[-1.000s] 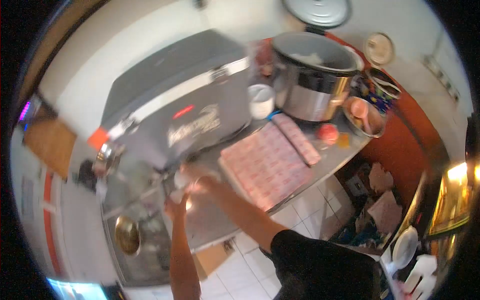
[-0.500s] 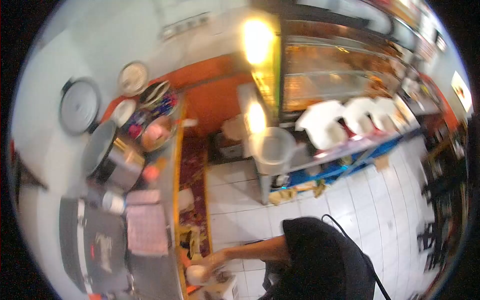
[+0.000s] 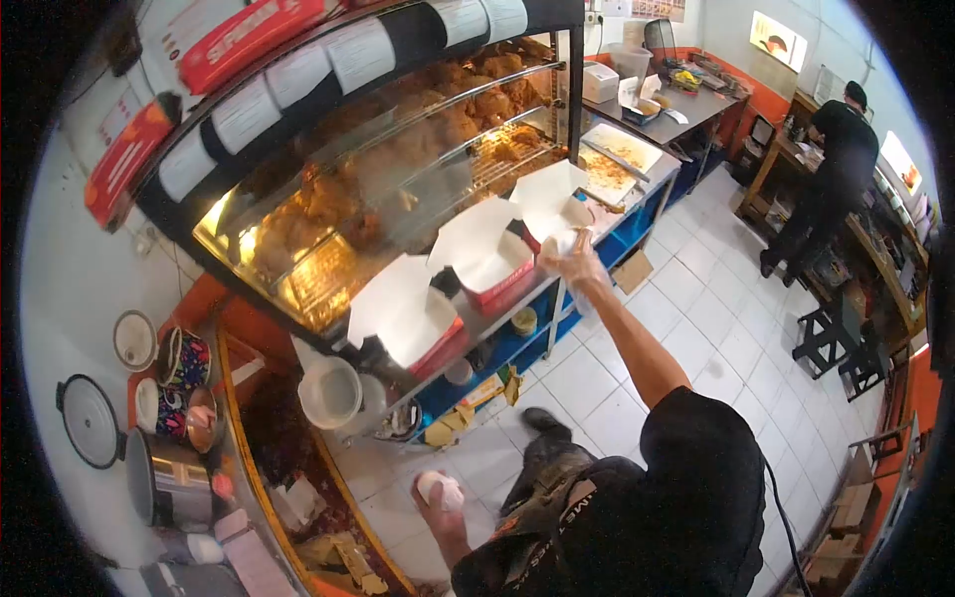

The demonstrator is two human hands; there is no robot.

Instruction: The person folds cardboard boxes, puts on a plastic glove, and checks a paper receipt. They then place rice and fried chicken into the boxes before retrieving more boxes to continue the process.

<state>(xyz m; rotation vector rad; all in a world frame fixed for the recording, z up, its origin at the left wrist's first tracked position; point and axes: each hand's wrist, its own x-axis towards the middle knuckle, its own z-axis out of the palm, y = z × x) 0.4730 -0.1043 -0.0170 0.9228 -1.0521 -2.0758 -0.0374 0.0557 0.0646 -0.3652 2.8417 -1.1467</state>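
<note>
My right hand is closed around a small white wrapped bundle, at the front rim of the farthest takeaway box. Lower down, over the floor, my left hand grips another white, rounded wrapped bundle; what is inside either wrapping is hidden. The middle takeaway box and the nearest takeaway box stand in the same row on the counter ledge, lids raised, white inside and red outside.
A lit glass display case of fried chicken rises behind the boxes. To the left are a plastic tub and a large metal pot. A metal tray lies beyond the boxes. Another person stands at a far counter.
The view has swung right toward the display case. My right hand, earlier low at the left by a white round thing, is now at the farthest box; my left hand has come into sight.
</note>
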